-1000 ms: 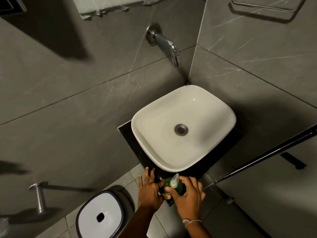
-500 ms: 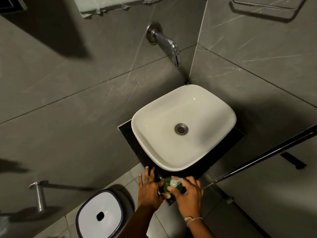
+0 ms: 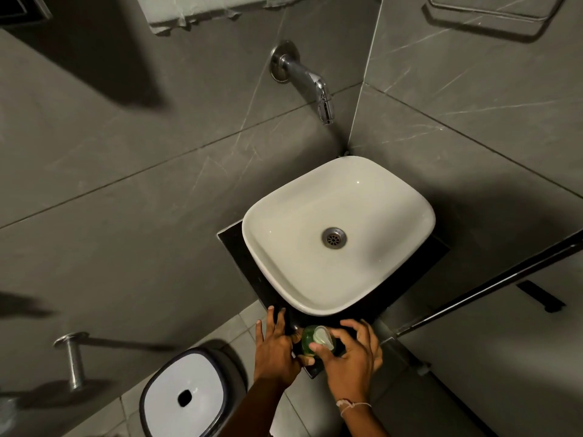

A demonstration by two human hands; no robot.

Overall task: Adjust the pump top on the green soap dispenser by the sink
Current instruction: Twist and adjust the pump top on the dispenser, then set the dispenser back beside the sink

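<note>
The green soap dispenser [image 3: 307,342] stands on the near corner of the black counter [image 3: 233,244], just in front of the white sink [image 3: 340,294]. Its pale pump top [image 3: 323,337] now points down and to the right. My right hand [image 3: 350,361] pinches the pump top between thumb and forefinger, other fingers spread. My left hand [image 3: 276,348] lies flat beside the bottle's left side, thumb against its base; the fingers rest on the counter edge. Most of the bottle's body is hidden by both hands.
A chrome tap [image 3: 315,83] juts from the grey tiled wall above the sink. A white-lidded bin [image 3: 186,395] stands on the floor at lower left, near a metal wall peg [image 3: 72,357]. A dark rail [image 3: 489,288] runs along the right.
The pump top has turned: it pointed up a second ago, then sideways, and now points down-right. My right fingers have shifted around it. My left hand has stayed beside the bottle.
</note>
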